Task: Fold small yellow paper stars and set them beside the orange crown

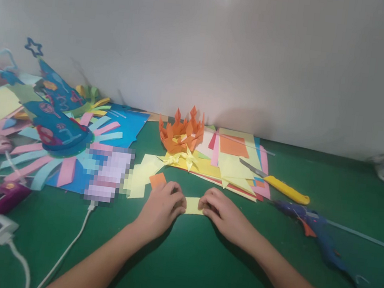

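Left hand [165, 206] and right hand [223, 215] — fingertips pinching opposite ends of small pale-yellow paper rectangle [194, 205], near middle of green bench [177, 263]. Beyond it: orange folded-paper crown [181, 135]. Yellow-handled knife [286, 189] toward bench's right edge — blade over papers.

On my feed, twelve being straight ahead across the table [176, 273], I have the crown [180, 138] at twelve, cone hats [61, 129] at eleven, the knife [286, 189] at one, the glue gun [323, 232] at two, the wall [245, 52] behind.
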`<state>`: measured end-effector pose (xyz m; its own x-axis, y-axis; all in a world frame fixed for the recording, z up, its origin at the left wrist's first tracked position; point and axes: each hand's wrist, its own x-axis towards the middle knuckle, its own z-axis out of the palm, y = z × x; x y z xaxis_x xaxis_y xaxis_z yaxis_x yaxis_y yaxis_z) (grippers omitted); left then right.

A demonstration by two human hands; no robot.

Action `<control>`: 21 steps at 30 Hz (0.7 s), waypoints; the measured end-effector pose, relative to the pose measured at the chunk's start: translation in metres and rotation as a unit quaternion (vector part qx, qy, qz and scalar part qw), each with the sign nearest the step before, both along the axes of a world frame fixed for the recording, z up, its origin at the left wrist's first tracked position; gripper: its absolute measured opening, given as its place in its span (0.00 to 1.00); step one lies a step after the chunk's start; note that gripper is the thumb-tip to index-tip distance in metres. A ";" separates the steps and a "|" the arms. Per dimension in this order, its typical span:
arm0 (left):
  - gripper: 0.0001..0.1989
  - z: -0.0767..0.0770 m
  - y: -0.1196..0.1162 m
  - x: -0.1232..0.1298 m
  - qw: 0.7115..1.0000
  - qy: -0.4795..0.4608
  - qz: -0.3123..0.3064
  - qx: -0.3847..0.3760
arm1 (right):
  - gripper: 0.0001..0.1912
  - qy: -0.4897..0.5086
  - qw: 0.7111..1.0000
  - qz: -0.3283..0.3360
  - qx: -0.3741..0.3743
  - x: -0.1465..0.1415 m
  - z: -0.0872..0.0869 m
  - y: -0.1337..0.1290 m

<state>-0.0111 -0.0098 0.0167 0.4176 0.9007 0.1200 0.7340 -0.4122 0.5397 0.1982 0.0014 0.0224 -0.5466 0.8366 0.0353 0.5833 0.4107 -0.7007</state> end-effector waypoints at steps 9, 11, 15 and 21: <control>0.05 -0.003 0.001 0.003 0.996 -0.076 0.006 -0.044 | 0.23 0.022 0.999 -0.030 0.031 -0.003 -0.012 -0.004; 0.07 -0.004 0.000 0.006 0.997 -0.074 0.009 -0.024 | 0.20 0.019 0.997 -0.041 0.063 -0.006 -0.016 -0.005; 0.08 -0.007 -0.002 0.011 0.997 -0.072 0.007 0.003 | 0.15 -0.005 0.994 -0.046 0.100 -0.011 -0.018 -0.006; 0.10 -0.010 -0.001 0.009 0.995 -0.099 0.008 0.003 | 0.14 -0.017 0.993 -0.047 0.104 -0.013 -0.017 -0.004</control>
<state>-0.0025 -0.0109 0.0063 0.3706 0.9061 0.2039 0.6198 -0.4048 0.6723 0.1851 -0.0030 0.0054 -0.4703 0.8603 0.1968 0.6473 0.4878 -0.5857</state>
